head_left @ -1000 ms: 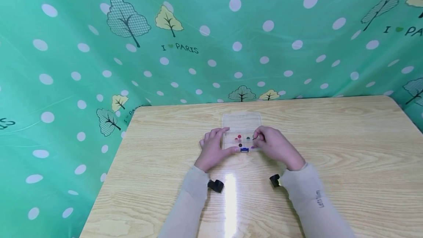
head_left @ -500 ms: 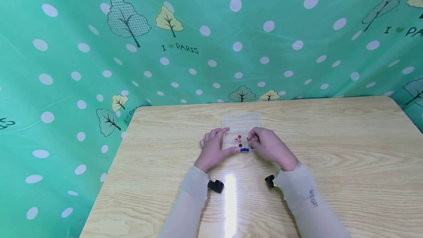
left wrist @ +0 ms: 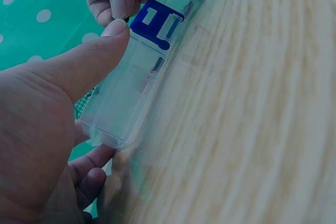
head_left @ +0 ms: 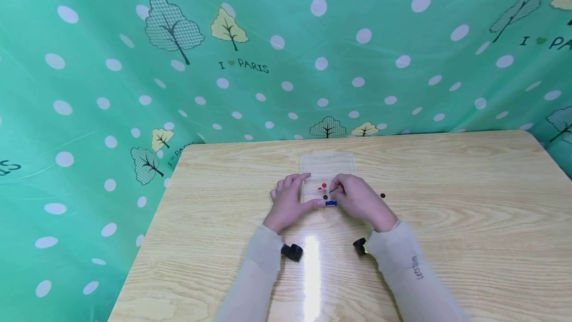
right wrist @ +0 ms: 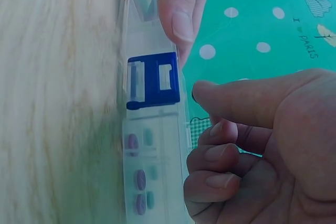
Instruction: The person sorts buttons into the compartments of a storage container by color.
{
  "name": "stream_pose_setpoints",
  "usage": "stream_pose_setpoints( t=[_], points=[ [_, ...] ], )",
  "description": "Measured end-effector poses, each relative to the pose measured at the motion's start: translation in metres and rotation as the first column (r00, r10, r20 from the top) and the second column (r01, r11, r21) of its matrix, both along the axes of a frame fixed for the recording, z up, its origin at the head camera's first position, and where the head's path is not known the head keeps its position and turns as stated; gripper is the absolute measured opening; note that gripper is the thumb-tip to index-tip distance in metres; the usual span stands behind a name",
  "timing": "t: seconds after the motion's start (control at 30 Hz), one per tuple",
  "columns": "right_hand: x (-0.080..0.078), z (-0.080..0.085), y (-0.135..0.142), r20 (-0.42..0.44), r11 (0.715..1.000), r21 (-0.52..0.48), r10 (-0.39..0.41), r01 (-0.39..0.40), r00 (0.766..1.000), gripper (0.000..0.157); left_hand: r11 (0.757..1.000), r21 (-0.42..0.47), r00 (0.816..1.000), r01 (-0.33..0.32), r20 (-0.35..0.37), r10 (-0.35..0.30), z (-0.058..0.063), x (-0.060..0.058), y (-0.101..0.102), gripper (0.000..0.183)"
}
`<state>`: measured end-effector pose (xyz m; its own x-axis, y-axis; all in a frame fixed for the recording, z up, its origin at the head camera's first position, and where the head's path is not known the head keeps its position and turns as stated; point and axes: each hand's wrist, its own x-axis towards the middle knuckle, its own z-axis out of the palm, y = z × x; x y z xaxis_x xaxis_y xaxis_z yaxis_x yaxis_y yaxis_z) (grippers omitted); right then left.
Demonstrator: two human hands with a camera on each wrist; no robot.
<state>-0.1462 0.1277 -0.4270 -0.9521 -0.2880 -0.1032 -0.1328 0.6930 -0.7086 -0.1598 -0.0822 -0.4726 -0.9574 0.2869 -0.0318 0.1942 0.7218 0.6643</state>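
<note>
A clear plastic compartment box [head_left: 328, 163] lies on the table with its lid raised at the back. Its blue latch [right wrist: 157, 80] is on the front side. My left hand [head_left: 288, 202] holds the box at its left end, thumb along the front rim. Over the box, my right hand [head_left: 359, 200] pinches a small dark button, mostly hidden by the fingertips. Red buttons [head_left: 323, 186] and a black button [head_left: 325, 197] lie in the left-hand compartments. Purple buttons [right wrist: 140, 179] and green buttons [right wrist: 150, 200] show through the front wall in the right wrist view.
A loose dark button [head_left: 382, 195] lies on the wooden table [head_left: 469, 202] to the right of my right hand. Behind the table hangs a green dotted cloth [head_left: 268, 93]. A bright light reflection crosses the tabletop between the forearms.
My right hand has moved left across the box, still pinching the dark button. The loose button on the table to its right has come into view. My left hand has stayed put.
</note>
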Motion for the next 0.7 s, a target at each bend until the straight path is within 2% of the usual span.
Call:
stream_pose_setpoints(
  t=[0.7],
  points=[
    [0.0002, -0.0016, -0.0091, -0.026, 0.999, 0.041, 0.006, -0.005, 1.0, 0.005, 1.0, -0.01, 1.0, 0.009, -0.011, -0.009, 0.0008, 0.0004, -0.0001, 0.093]
  ],
)
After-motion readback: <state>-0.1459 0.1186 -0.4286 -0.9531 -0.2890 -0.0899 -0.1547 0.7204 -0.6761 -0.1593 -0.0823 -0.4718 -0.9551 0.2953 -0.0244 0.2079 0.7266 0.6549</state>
